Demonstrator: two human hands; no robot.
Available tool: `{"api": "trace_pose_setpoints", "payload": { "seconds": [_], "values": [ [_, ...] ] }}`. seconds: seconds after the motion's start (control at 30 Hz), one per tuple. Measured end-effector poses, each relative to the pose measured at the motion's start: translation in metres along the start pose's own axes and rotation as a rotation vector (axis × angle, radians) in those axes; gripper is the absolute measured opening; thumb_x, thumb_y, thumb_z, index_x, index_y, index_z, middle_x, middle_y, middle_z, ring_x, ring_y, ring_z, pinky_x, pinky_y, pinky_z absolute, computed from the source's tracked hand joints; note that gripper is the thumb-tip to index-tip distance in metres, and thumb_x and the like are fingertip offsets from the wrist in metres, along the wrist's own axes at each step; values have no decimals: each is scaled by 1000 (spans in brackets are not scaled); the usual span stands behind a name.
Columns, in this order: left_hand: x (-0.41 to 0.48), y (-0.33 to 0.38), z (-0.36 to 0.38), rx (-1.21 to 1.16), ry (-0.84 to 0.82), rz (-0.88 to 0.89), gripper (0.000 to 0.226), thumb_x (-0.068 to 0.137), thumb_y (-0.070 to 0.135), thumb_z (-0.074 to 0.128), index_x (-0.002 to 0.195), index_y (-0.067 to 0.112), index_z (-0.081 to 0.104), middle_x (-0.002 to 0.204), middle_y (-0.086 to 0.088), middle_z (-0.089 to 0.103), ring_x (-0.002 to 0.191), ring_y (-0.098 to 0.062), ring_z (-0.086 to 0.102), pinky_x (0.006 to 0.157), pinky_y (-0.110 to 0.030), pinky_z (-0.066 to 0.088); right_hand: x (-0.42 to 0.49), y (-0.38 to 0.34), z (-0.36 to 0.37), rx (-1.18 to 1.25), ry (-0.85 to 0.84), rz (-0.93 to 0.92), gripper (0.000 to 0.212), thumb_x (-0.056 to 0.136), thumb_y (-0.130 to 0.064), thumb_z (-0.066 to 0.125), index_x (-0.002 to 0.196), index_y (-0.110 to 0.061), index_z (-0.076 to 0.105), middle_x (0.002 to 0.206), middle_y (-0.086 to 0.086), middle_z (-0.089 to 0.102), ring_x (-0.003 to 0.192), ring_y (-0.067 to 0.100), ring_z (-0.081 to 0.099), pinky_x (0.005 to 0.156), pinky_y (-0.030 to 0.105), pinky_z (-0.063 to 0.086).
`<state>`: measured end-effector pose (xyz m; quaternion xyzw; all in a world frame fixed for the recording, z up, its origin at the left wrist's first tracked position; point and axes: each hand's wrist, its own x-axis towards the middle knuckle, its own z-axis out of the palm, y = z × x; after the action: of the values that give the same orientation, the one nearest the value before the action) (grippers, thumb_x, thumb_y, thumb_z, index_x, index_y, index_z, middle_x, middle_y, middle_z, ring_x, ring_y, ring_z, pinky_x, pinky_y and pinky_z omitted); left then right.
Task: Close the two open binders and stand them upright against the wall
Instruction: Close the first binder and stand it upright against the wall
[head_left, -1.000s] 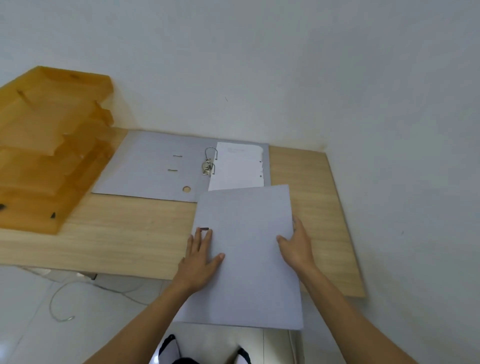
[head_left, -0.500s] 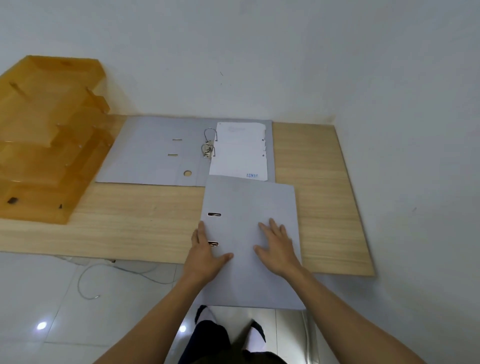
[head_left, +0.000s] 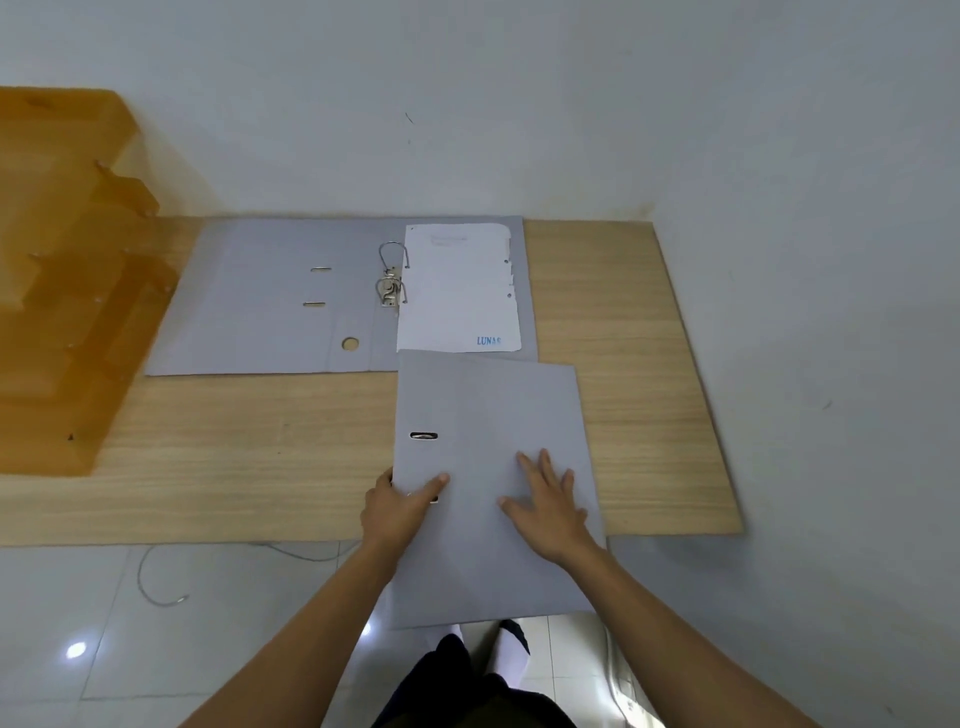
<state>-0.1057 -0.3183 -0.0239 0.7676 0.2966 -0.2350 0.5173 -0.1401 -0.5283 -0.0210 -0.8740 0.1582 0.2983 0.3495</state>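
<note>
The closed grey cardboard binder (head_left: 488, 467) lies flat directly under both hands, its long axis running away from the person toward the white wall (head_left: 519, 130), near end hanging off the light wooden surface (head_left: 234, 457). The left hand (head_left: 397, 506) curls around its spine edge, thumb on top; the right hand (head_left: 553, 506) rests spread flat on the cover. Beyond the fingertips, the second grey binder (head_left: 270, 301) lies open, nearer the left hand.

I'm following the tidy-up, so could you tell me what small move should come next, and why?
Probably tip the closed binder up onto its edge. It lies flat, hanging over the desk front, with the left hand gripping its spine side and the right hand flat on its cover. The open binder can wait.
</note>
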Motion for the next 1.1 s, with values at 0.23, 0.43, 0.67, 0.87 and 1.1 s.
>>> {"api": "trace_pose_setpoints", "payload": {
  "seconds": [0.23, 0.43, 0.67, 0.87, 1.1],
  "values": [
    [-26, 62, 12, -319, -280, -127, 63, 94, 68, 42, 116, 15, 70, 97, -5, 75, 88, -21, 69, 72, -34, 50, -3, -24, -15, 238, 108, 105, 70, 101, -58, 33, 160, -40, 0, 170, -7, -16, 156, 29, -18, 117, 69, -4],
    [-47, 112, 31, -338, -650, -22, 63, 94, 71, 38, 128, 28, 69, 120, -6, 77, 109, -23, 75, 96, -43, 56, -6, -44, -52, 449, 270, 101, 65, 101, -62, 20, 159, -41, -1, 171, -6, -7, 158, 26, -9, 122, 59, -8],
    [-52, 149, 40, -215, -904, 128, 51, 93, 59, 57, 134, 30, 63, 129, 1, 74, 121, -20, 69, 112, -45, 46, -13, -57, -86, 767, 334, -12, 87, 69, -98, 26, 148, -65, 11, 168, -19, 14, 157, 15, 11, 126, 52, 12],
    [-59, 186, 49, -167, -936, 387, 45, 93, 48, 62, 136, 33, 60, 130, 9, 72, 121, -12, 68, 107, -37, 50, -31, -77, -127, 837, 431, -237, 85, 76, -93, 34, 151, -61, 11, 166, -25, 16, 153, 3, 19, 126, 47, 19],
    [-54, 227, 71, 13, -894, 791, 69, 88, 20, 77, 148, 24, 43, 135, 2, 67, 121, -14, 67, 100, -37, 56, -48, -88, -179, 827, 554, -469, 70, 96, -63, 43, 157, -32, 28, 151, -9, 52, 133, 6, 56, 108, 33, 47]
  ]
}}
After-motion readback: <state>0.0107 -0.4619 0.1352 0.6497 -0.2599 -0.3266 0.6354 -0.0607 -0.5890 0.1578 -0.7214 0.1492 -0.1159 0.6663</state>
